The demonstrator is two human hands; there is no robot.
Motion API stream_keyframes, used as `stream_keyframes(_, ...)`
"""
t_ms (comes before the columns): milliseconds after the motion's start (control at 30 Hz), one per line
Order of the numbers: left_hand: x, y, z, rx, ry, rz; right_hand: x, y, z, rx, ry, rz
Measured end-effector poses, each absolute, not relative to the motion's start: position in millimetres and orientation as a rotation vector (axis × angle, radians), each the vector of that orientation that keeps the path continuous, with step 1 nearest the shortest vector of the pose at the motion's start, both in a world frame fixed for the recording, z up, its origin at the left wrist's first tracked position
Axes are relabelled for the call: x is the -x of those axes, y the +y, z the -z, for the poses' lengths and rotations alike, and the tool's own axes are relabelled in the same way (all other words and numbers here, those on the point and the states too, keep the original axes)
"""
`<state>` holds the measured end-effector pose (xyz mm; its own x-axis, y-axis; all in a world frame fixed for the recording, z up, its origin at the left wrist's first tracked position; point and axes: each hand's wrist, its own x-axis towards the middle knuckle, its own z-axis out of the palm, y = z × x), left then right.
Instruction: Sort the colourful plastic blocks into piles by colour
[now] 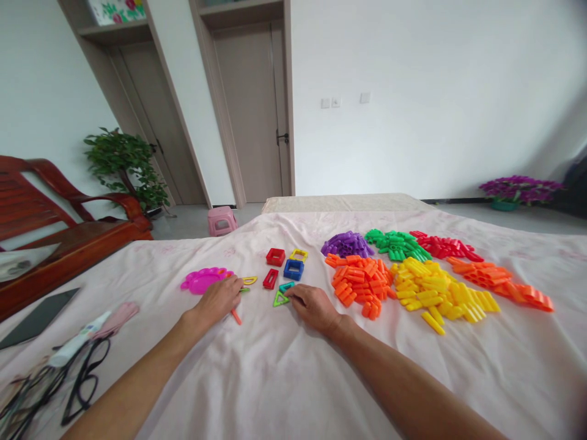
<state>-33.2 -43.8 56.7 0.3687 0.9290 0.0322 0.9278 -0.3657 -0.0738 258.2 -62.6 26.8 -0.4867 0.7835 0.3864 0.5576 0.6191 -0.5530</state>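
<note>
My left hand (219, 300) is closed low over the cloth beside a magenta scalloped tray (202, 281). Around its fingers show a yellow curved frame piece (249, 280), the edge of a green piece (244, 289) and an orange strip (236, 316); what the fingers hold is hidden. The fingertips of my right hand (314, 305) are drawn together at the corner of a green triangle tile (280, 299), an open plastic frame. Touching or just behind it lies a teal tile (287, 287). Farther back are red square tiles (276, 256), red narrow tiles (270, 279), blue square tiles (293, 269) and yellow square tiles (299, 255).
To the right lie heaps of plastic tubes: purple (347, 244), green (398, 245), red (447, 247), orange (362, 281) and yellow (433, 287). Eyeglasses (87, 376), a white tube (80, 339) and a dark tablet (39, 316) rest at the left. A pink stool (222, 220) stands beyond the cloth.
</note>
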Motion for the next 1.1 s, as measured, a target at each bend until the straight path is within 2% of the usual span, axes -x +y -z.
stream_keyframes(300, 36.1, -28.8, -51.9, 2.446, -2.081, 0.539, -257.6, -63.4, -28.3, 1.061, -2.231, -0.473)
stream_keyframes(600, 38.7, -0.9, -35.8, 2.605, -1.845, 0.861, -257.7, -63.1, -27.6, 1.049, -2.229, -0.479)
stream_keyframes(900, 39.3, 11.0, -34.6, 2.828, -1.841, 0.918, -257.2, -63.1, -28.6, 1.040, -2.233, -0.474)
stream_keyframes(1100, 34.1, 11.2, -29.2, 2.589, -2.100, 0.989, -258.3, -62.4, -27.2, 1.041, -2.231, -0.473)
